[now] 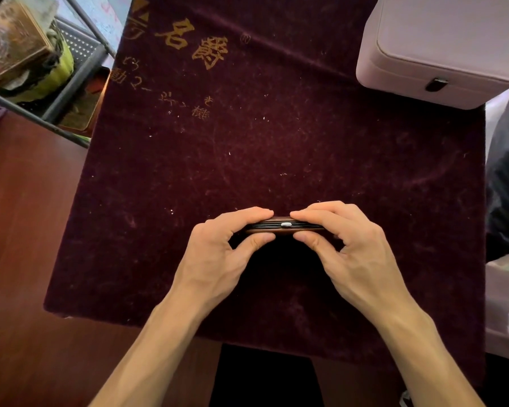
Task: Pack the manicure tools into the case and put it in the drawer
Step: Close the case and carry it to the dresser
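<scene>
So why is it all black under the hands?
Head view: the left hand and right hand, gripping the case, block the light, so a deep shadow falls on the cloth beneath them; the white box at top right catches far more light.

1 head-worn wide-angle view looks steeply down, close over the dark red cloth (276,157); its far edge lies at top.

cloth (262,148) ahead: free | white box (447,48): blocks far right | rack (71,83): far left
</scene>
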A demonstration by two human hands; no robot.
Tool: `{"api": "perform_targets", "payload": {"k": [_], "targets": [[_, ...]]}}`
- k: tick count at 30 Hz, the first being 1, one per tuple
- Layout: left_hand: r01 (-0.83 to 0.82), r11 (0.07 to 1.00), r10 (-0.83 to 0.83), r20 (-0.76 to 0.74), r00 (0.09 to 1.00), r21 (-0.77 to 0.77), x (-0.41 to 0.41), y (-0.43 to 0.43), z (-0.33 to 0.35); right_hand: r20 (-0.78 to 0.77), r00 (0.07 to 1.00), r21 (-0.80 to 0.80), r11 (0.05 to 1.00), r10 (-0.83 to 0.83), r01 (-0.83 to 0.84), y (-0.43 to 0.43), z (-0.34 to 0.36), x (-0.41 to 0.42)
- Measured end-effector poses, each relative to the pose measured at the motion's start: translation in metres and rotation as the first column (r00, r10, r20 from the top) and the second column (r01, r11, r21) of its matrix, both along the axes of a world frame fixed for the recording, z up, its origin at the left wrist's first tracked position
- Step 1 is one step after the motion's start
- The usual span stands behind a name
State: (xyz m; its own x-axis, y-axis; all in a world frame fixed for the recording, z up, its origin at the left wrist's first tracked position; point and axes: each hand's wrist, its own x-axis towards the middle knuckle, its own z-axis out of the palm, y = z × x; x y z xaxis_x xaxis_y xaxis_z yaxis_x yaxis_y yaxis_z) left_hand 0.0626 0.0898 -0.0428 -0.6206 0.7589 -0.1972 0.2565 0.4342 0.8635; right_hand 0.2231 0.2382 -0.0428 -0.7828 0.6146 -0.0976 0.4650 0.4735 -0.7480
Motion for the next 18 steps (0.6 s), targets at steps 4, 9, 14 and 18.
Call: {"api": "perform_targets", "payload": {"k": [4, 9, 14, 18], "targets": [[-0.017, 1.0, 0.017, 0.021, 1.0, -0.006, 0.001, 0.0, -0.001, 0.005, 1.0, -0.002, 1.0, 0.001, -0.001, 0.0, 0.001, -0.001], [-0.03, 0.999, 0.031, 0.04, 0.999, -0.014, 0.004, -0.001, -0.001, 0.01, 1.0, -0.015, 1.0, 0.004, -0.004, 0.001, 0.002, -0.002], [-0.038, 0.999, 0.038, 0.05, 0.998, -0.006, 0.005, -0.002, -0.002, 0.031, 1.0, 0.001, 1.0, 0.005, -0.005, 0.0, 0.005, -0.003], [0.007, 1.0, -0.008, 0.066, 0.998, 0.009, 0.002, -0.003, -0.003, 0.19, 0.973, 0.098, 0.983, 0.133, -0.154, 0.001, 0.012, -0.017]]}}
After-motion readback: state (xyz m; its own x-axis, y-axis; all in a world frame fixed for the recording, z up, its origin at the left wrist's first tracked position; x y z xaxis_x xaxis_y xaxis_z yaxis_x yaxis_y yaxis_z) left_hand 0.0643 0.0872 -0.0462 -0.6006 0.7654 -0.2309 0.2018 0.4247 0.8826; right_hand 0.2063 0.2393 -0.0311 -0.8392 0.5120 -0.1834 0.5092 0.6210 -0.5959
